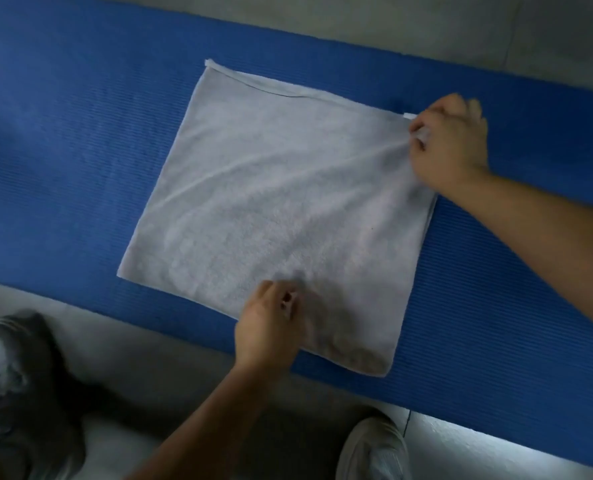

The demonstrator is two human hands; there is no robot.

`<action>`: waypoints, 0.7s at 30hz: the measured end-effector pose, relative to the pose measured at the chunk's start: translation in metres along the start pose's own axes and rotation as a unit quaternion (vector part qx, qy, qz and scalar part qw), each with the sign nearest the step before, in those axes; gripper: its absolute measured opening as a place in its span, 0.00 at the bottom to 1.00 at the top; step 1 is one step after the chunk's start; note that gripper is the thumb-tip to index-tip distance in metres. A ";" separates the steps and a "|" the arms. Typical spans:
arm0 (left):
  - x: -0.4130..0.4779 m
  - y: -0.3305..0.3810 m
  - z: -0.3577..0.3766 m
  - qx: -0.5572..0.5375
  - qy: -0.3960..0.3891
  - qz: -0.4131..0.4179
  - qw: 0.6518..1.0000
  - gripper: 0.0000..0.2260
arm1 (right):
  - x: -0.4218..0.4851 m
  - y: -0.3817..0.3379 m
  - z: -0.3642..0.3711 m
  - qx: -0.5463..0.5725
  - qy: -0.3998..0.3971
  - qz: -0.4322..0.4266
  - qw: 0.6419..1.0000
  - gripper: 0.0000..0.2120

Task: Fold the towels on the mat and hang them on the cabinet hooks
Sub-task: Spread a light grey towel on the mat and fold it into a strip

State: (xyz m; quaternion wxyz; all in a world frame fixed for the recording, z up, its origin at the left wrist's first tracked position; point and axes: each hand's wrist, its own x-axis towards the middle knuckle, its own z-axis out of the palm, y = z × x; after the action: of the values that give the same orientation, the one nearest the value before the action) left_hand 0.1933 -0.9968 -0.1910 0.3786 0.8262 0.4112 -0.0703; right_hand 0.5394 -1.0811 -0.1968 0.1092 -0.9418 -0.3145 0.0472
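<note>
A white terry towel point(270, 202) lies flat on a blue ribbed mat point(63, 150), filling the centre of the view. It is folded into a rough square, with layered edges showing along its 3 o'clock side and a narrow hem running along its 12 o'clock edge. Its corners point roughly to 11, 2, 5 and 8 o'clock. Long creases fan across the cloth from the 2 o'clock corner.

The right hand point(454, 147) is at that 2 o'clock corner, fingers curled in and pinching a bunch of the cloth. The left hand point(267, 334) rests on the towel's 6 o'clock edge with its fingers curled; it is blurred, so whether it has any cloth pinched cannot be told.

The mat lies on a grey floor point(170, 358). A pale shoe point(7, 368) shows at 7 o'clock and another shoe point(374, 448) at 5 o'clock.
</note>
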 end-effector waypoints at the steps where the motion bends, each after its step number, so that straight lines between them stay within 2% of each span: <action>1: 0.015 -0.015 -0.018 -0.009 0.046 -0.061 0.997 0.03 | 0.004 -0.013 0.000 -0.030 0.014 -0.031 0.999 0.09; 3: 0.042 -0.048 -0.055 -0.028 0.144 -0.173 0.974 0.07 | 0.015 -0.043 0.001 -0.053 0.026 -0.077 0.995 0.09; 5: 0.062 -0.081 -0.090 -0.047 0.213 -0.254 0.942 0.12 | 0.030 -0.075 0.007 -0.001 -0.020 -0.121 0.992 0.10; 7: 0.075 -0.106 -0.118 -0.079 0.240 -0.306 0.918 0.18 | 0.046 -0.111 0.016 0.092 -0.086 -0.133 0.983 0.10; 9: 0.084 -0.122 -0.137 -0.099 0.220 -0.344 0.907 0.24 | 0.065 -0.148 0.027 0.152 -0.129 -0.111 0.974 0.11; 11: 0.088 -0.134 -0.147 -0.090 0.205 -0.353 0.909 0.25 | 0.085 -0.185 0.044 0.198 -0.156 -0.073 0.965 0.13; 14: 0.088 -0.148 -0.149 -0.102 0.201 -0.334 0.915 0.17 | 0.114 -0.236 0.067 0.234 -0.147 -0.062 0.959 0.18; 17: 0.085 -0.158 -0.154 -0.133 0.195 -0.320 0.917 0.07 | 0.137 -0.272 0.079 0.185 -0.112 -0.069 0.974 0.18; 21: 0.084 -0.165 -0.159 -0.196 0.174 -0.302 0.917 0.03 | 0.170 -0.291 0.089 0.127 -0.085 -0.012 0.988 0.13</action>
State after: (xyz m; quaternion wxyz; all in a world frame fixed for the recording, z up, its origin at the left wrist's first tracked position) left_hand 0.0966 -0.7734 -0.2085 0.4161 0.5714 0.7059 0.0456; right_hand 0.4918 -0.7361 -0.2182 0.2014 -0.9089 -0.3255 0.1654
